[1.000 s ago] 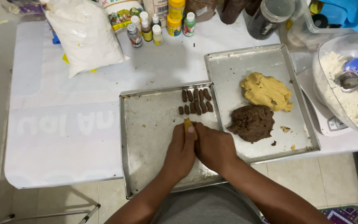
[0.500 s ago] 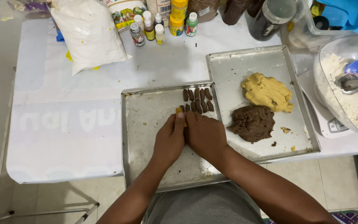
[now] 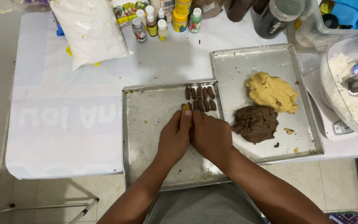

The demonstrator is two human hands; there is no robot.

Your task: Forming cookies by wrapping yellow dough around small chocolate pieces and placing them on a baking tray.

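Both hands press a small dough piece on the front baking tray.
Left hand (image 3: 175, 135) and right hand (image 3: 210, 135) pinch the tan-and-brown dough stick (image 3: 185, 108) together, beside the shaped chocolate pieces (image 3: 199, 97), on the baking tray (image 3: 146, 124) at the counter's (image 3: 63, 124) near edge.

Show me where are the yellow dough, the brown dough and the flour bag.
yellow dough (image 3: 271, 91), head view, middle of the lump's top.
brown dough (image 3: 255, 122), head view, middle of the lump.
flour bag (image 3: 88, 29), head view, middle of the white bag's face.
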